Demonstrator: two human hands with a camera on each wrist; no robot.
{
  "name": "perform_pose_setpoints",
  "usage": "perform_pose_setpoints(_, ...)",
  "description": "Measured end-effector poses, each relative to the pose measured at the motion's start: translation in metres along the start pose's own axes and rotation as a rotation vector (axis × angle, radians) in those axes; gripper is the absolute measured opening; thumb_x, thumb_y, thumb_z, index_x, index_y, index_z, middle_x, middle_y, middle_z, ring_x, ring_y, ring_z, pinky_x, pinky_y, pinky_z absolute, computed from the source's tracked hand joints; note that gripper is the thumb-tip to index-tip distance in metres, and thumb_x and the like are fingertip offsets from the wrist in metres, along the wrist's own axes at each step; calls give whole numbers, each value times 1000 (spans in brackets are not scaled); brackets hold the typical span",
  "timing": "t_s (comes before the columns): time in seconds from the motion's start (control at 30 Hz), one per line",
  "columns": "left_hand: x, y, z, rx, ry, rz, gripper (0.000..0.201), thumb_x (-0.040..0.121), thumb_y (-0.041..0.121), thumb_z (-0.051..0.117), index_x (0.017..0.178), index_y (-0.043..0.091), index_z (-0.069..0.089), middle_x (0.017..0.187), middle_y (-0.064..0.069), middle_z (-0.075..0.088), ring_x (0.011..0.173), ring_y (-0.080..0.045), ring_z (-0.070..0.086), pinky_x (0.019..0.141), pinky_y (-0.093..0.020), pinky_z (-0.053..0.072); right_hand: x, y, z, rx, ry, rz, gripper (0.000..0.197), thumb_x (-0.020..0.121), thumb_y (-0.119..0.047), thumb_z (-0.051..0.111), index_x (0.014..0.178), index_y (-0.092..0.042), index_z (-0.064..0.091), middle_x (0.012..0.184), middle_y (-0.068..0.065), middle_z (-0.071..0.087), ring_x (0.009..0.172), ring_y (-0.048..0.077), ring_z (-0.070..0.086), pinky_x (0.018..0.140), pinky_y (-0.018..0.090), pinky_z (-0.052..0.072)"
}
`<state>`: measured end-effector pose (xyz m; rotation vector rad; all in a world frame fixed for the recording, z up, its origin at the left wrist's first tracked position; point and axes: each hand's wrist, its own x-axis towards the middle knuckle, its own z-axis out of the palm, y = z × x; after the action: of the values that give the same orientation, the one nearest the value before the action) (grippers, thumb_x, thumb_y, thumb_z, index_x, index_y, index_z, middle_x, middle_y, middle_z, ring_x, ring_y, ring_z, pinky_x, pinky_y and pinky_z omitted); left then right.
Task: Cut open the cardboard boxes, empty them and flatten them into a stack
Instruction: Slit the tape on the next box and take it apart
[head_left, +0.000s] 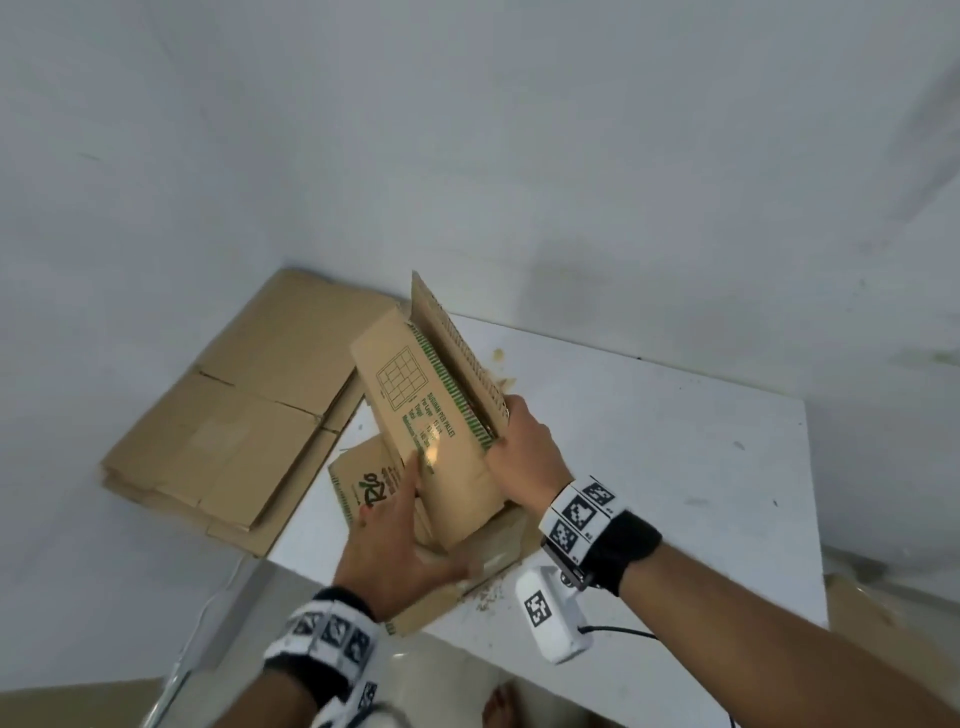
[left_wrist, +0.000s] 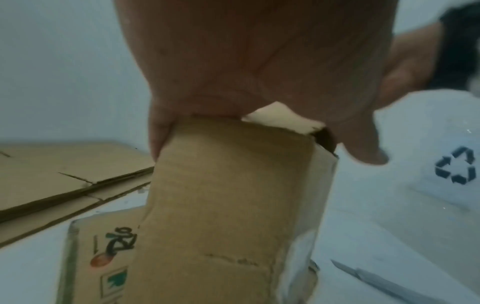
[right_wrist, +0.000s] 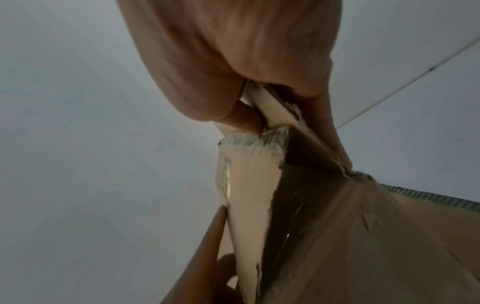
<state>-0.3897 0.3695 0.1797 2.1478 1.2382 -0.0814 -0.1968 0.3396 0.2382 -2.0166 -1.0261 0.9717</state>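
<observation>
Head view, left to right: pale wall (head_left: 156, 156) behind, stack of flattened boxes (head_left: 234, 431) on the far-left part of a white table (head_left: 675, 467) – overhanging its left edge. Left hand (head_left: 400, 540), thumb and fingers curled, grips the near end of a half-collapsed cardboard box (head_left: 436, 431) held tilted above the table, over another printed carton (head_left: 363, 483). Right hand (head_left: 524, 452) pinches its right edge – a blade (left_wrist: 376, 281) lies on the table, right
</observation>
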Motion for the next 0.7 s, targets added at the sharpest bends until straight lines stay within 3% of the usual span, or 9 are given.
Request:
perform_pose_setpoints(0.13,-16,-15,16,59,123,-141,124,68,98,46,159,30,-4,137,-1,61,108,-27,67,98,-52,50,0,-6,19,13,39,-13,30,97,-12,47,122,-19,33,93,2,62,72,16,62,55,30,45)
perform_pose_setpoints(0.2,-23,-8,15,170,83,-52,93,79,97,20,155,47,2,113,-3,67,90,-27,65,91,-49,50,-3,-10,29,70,-23,-9,22,101,-35,50,115,-23,37,102,1,61,84,17,62,69,36,53)
perform_pose_setpoints(0.23,-23,-4,15,186,64,-85,99,70,101,5,154,48,7,108,1,65,89,-25,63,93,-48,45,-6,-12,34,73,-99,-12,36,97,-57,48,114,-27,40,108,-1,60,95,18,61,81,40,55)
perform_pose_setpoints(0.33,-17,3,18,-80,248,-142,126,67,103,26,159,22,-2,127,8,64,109,-22,67,105,-57,39,-16,-13,48,-36,-363,-46,80,74,-97,30,122,-35,45,128,-3,53,118,22,53,97,50,50)
perform_pose_setpoints(0.4,-12,5,17,-116,290,-177,129,68,99,32,158,20,-16,140,-4,59,110,-30,67,101,-55,46,-14,-8,44,-75,-431,-110,68,85,-87,31,130,-39,49,139,-6,49,129,21,47,108,50,40)
perform_pose_setpoints(0.5,-11,1,16,-157,264,-227,126,63,93,33,156,31,-25,138,-13,62,105,-37,68,90,-46,54,5,12,23,-14,-459,-152,34,103,-46,47,134,-37,58,143,-9,48,133,14,44,114,36,34)
perform_pose_setpoints(0.57,-11,-3,13,-214,256,-216,120,65,92,37,152,43,-28,142,-10,59,110,-39,66,91,-45,52,18,32,16,-37,-430,-139,53,96,-41,64,146,-36,46,149,-10,43,136,15,43,113,35,38)
perform_pose_setpoints(0.63,-9,-13,11,-268,239,-181,116,67,95,40,151,49,-25,146,-6,56,114,-36,65,96,-45,52,29,46,19,-8,-466,-77,96,82,-52,78,157,-33,22,159,-8,33,145,16,34,118,43,33)
perform_pose_setpoints(0.7,-6,-26,7,-335,205,-154,115,68,96,44,155,48,-12,146,-1,56,116,-30,64,101,-48,51,37,55,31,41,-514,5,117,67,-68,82,158,-37,15,154,-4,43,142,17,39,118,51,33)
